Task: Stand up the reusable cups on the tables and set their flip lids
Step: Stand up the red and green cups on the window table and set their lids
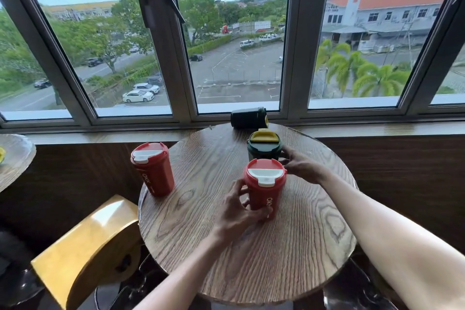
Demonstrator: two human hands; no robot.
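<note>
A red cup (264, 187) with a white flip lid stands upright in the middle of the round wooden table (251, 246). My left hand (239, 211) wraps its lower body. My right hand (302, 165) touches the rim of its lid from the right. Just behind it stands a dark green cup (263, 146) with a yellow flip lid. A second red cup (152, 168) is upright at the table's left edge. Another dark green cup (248, 117) lies on its side at the far edge, by the window sill.
A yellow wooden chair (85, 246) stands at the table's left front. Part of another round table (13, 156) shows at the far left. Windows and a wooden sill run behind the table. Dark stools sit below on both sides.
</note>
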